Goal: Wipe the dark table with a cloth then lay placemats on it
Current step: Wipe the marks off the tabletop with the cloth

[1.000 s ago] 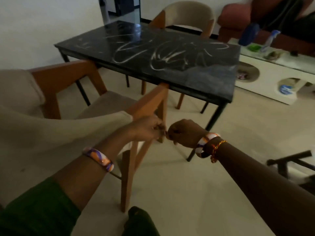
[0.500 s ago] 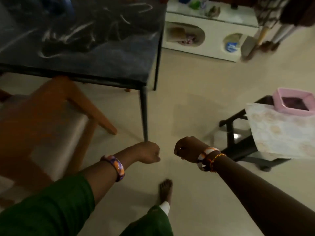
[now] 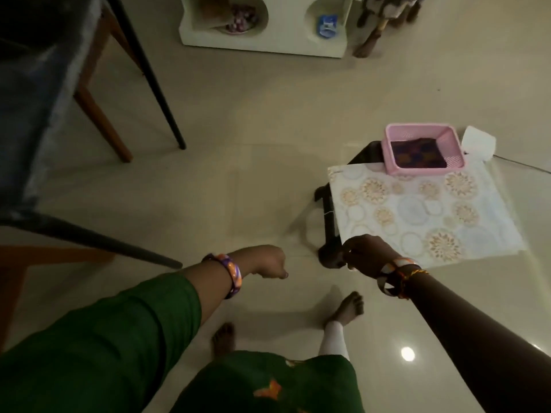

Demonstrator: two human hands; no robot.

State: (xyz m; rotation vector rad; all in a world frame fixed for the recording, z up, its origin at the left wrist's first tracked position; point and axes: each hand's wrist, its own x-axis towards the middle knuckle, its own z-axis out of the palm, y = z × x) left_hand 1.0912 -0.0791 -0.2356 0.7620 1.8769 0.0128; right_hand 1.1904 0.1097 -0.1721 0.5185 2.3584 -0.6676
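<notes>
1. Since the earlier frames, the view has swung down and right: the dark table (image 3: pixel 26 114) now sits at the far left, and the right hand (image 3: pixel 365 256) has reached the placemats (image 3: pixel 417 210).
2. Right hand's fingers curl at the placemats' near corner; whether they pinch it cannot be told.
3. Left hand (image 3: pixel 267 262) hangs curled into a fist, holding nothing, well apart from the placemats.
4. A pink basket (image 3: pixel 425 150) with a dark cloth (image 3: pixel 417 155) inside rests on the placemats' far edge, on a low glass table (image 3: pixel 507 278).
</notes>
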